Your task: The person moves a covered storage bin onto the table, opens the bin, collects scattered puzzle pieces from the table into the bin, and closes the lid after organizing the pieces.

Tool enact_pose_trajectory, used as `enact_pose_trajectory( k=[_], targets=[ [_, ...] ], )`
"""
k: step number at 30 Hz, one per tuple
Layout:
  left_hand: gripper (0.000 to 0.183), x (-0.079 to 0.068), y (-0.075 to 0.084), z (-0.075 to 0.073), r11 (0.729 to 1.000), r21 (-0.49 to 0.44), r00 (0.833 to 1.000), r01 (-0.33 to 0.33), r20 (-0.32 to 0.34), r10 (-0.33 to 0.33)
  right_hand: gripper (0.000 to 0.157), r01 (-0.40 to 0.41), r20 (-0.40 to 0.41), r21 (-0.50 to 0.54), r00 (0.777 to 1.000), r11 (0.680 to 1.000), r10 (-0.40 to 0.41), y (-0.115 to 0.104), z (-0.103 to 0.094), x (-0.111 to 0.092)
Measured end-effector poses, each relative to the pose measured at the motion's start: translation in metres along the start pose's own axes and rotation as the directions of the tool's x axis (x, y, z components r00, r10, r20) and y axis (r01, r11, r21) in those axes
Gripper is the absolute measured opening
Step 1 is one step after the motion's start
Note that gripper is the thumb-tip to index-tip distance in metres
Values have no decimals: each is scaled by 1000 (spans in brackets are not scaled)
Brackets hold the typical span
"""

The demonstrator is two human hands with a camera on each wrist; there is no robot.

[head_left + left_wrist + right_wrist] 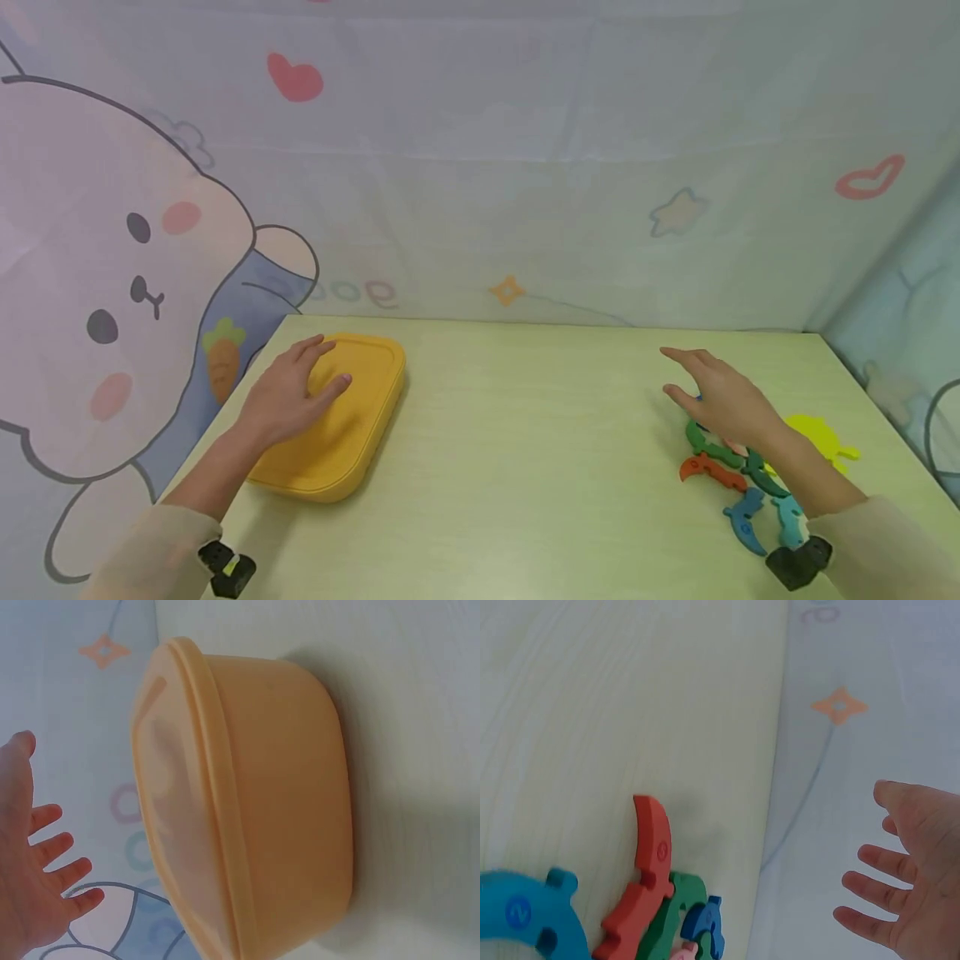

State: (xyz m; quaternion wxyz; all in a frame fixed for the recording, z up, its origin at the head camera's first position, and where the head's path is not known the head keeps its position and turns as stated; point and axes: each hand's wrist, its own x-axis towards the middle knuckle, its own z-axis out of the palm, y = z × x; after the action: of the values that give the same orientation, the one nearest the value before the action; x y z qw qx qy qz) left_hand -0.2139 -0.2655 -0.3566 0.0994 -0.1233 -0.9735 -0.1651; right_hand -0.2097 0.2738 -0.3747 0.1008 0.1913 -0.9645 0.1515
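Observation:
A yellow lidded box [348,400] stands on the left of the table, its lid on; in the left wrist view the box's side wall [289,802] shows whole. Above the lid hovers my left hand [288,400], fingers spread and holding nothing. On the right, my right hand [723,400] is held over a loose group of coloured pieces, its fingers apart with nothing in them. Among these lie a red piece [712,472], a blue piece [744,521], a green piece [690,889] and a light-blue piece [789,518]. My right forearm partly hides the yellow turtle-like piece [813,437].
The pale table [525,433] runs back to a printed cloth [480,167] with a bear, hearts and stars. At the right edge of the head view hangs a dark cable [930,433]. Each wrist carries a small black camera [228,571].

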Motion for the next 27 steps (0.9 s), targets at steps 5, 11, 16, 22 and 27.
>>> enact_pose_trajectory(
  k=[5, 11, 16, 22, 27],
  targets=[
    [63, -2, -7, -2, 997, -51, 997, 60, -42, -62, 52, 8, -32, 46, 999, 999, -7, -7, 11, 5],
    [57, -6, -16, -6, 983, -130, 984, 133, -99, -146, 48, 21, -28, 90, 999, 996, -18, -18, 20, 12],
    [51, -8, -25, -9, 959, -204, 971, 195, -100, -218, 46, 4, -9, 133, 1000, 991, -3, -26, 28, 17],
    [45, -11, -36, -9, 938, -236, 952, 253, -111, -284, 44, 1, -1, 169, 1000, 986, -1, -34, 39, 22],
    [45, -13, -43, -10, 918, -242, 934, 316, -93, -346, 43, -19, 9, 224, 1000, 974, 17, -42, 49, 26]
  ],
)
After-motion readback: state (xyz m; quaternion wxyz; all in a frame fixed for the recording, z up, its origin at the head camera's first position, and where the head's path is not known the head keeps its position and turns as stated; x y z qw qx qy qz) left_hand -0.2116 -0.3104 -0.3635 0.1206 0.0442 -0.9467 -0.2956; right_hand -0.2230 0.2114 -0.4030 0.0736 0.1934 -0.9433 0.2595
